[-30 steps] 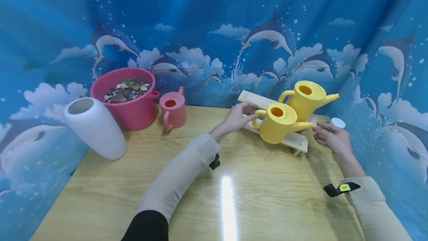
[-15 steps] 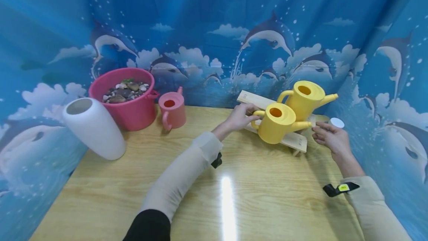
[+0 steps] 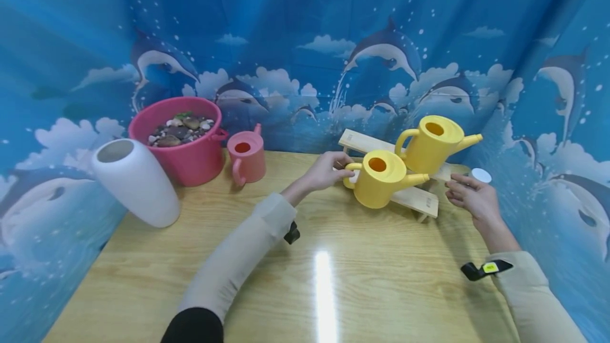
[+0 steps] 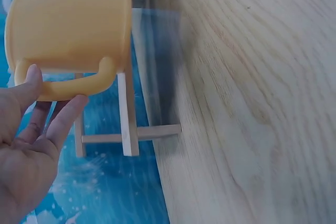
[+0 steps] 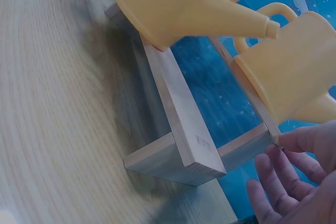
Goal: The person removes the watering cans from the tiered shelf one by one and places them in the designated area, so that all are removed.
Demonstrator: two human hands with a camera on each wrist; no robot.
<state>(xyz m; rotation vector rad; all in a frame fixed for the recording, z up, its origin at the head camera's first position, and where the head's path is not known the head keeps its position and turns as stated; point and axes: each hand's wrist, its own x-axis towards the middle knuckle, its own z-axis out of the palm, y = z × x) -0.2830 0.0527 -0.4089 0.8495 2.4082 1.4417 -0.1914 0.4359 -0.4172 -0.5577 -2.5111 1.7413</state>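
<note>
My left hand (image 3: 325, 171) pinches the handle of the front yellow watering can (image 3: 378, 187). In the left wrist view the thumb and fingertips meet around that handle (image 4: 79, 87). The can is at the lower step of a two-step wooden stand (image 3: 421, 201), spout to the right. On the upper step stands a second yellow watering can (image 3: 433, 147). At the stand's right end is my right hand (image 3: 476, 200). The right wrist view shows its thumb and forefinger pinching the end of the upper plank (image 5: 257, 103), other fingers loosely curled.
A pink bucket of stones (image 3: 195, 160) stands at the back left, with a tilted white vase (image 3: 140, 187) before it. Beside the bucket is a pink watering can (image 3: 250, 160). A white round object (image 3: 481, 175) lies behind my right hand. A dolphin-print curtain (image 3: 295, 41) encloses the wooden table (image 3: 267, 290).
My left hand has moved left along the lower step, taking the front yellow watering can with it. The right hand, the stand and the rear can have stayed in place.
</note>
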